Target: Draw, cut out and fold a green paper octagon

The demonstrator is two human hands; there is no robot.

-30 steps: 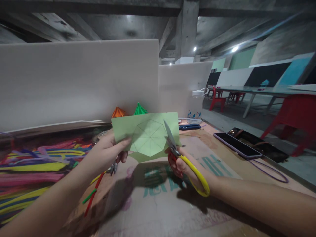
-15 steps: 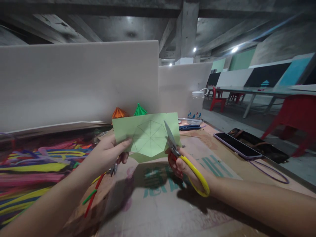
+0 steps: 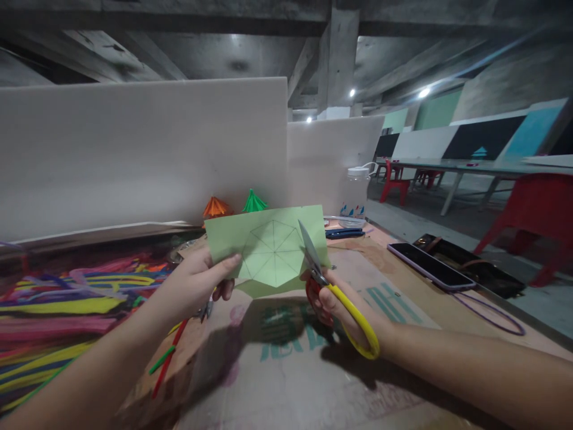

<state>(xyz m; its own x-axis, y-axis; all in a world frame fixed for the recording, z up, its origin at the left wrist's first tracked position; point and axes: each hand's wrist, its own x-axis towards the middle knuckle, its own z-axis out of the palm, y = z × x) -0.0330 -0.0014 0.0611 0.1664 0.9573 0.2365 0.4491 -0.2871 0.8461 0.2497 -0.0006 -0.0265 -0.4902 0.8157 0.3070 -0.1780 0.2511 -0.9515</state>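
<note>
My left hand [image 3: 197, 280] pinches the left edge of a light green sheet of paper [image 3: 268, 248], held upright above the table. A polygon with spokes is drawn on the sheet. My right hand [image 3: 333, 301] grips scissors [image 3: 333, 286] with one yellow and one red handle. Their blades stand open against the sheet's right part, beside the drawn shape. Both hands are closed on what they hold.
A heap of coloured pipe cleaners [image 3: 58, 304] lies at the left. Small orange [image 3: 215, 207] and green [image 3: 254, 201] paper umbrellas stand by the white partition [image 3: 143, 149]. A clear jar [image 3: 357, 191], two phones [image 3: 430, 266] and a cable lie at the right. Cardboard [image 3: 286, 370] covers the table.
The paper and both hands have shifted only slightly; the scissors stay at the sheet's right part with blades open.
</note>
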